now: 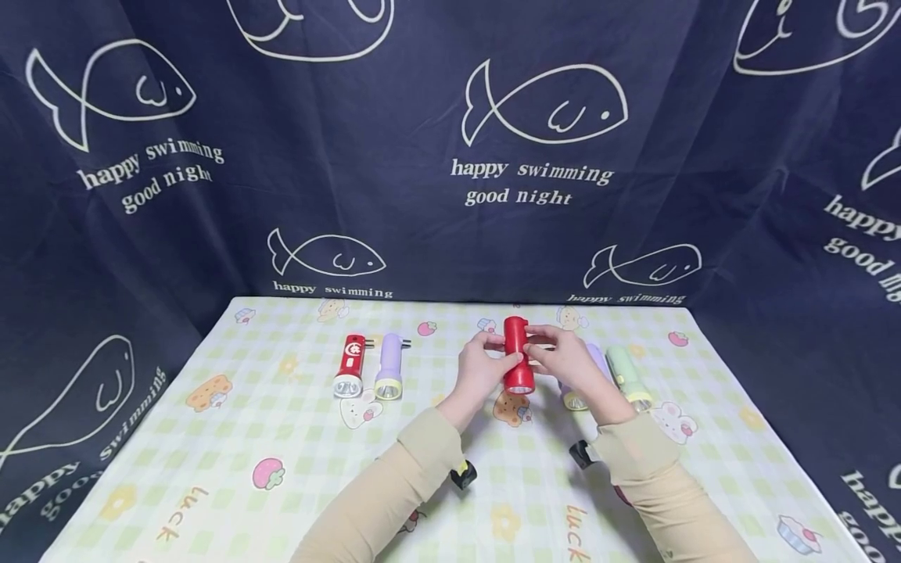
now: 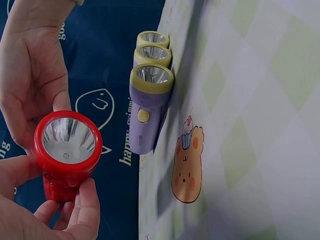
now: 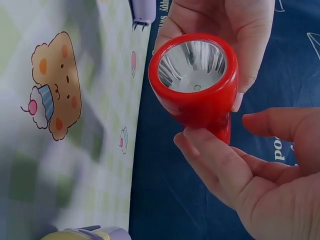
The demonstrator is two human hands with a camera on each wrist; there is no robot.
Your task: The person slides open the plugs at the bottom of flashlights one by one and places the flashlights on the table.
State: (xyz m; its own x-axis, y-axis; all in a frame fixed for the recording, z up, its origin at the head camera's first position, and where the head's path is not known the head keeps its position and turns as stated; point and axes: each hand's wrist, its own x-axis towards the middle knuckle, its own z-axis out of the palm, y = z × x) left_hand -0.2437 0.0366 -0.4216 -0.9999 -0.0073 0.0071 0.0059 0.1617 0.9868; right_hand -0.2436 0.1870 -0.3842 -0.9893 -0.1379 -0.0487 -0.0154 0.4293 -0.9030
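A glossy red flashlight (image 1: 517, 356) is held above the table, its silver reflector facing down toward the wearer. My left hand (image 1: 482, 371) grips it between thumb and fingers, as the left wrist view shows. My right hand (image 1: 568, 361) touches it from the other side. In the right wrist view, the right hand's fingers (image 3: 220, 160) lie against the underside of the flashlight (image 3: 195, 107), while its thumb stands a little apart. Behind the right hand lie a lavender flashlight (image 1: 576, 400) with a yellow rim, partly hidden, and a pale green one (image 1: 626, 375).
To the left lie a red flashlight (image 1: 352, 363) with a white head and a lavender flashlight (image 1: 390, 366), both with plug prongs out. The left wrist view shows three yellow-rimmed flashlights (image 2: 147, 102) in a row. A patterned cloth (image 1: 211, 461) covers the table; a navy curtain (image 1: 408, 203) hangs behind.
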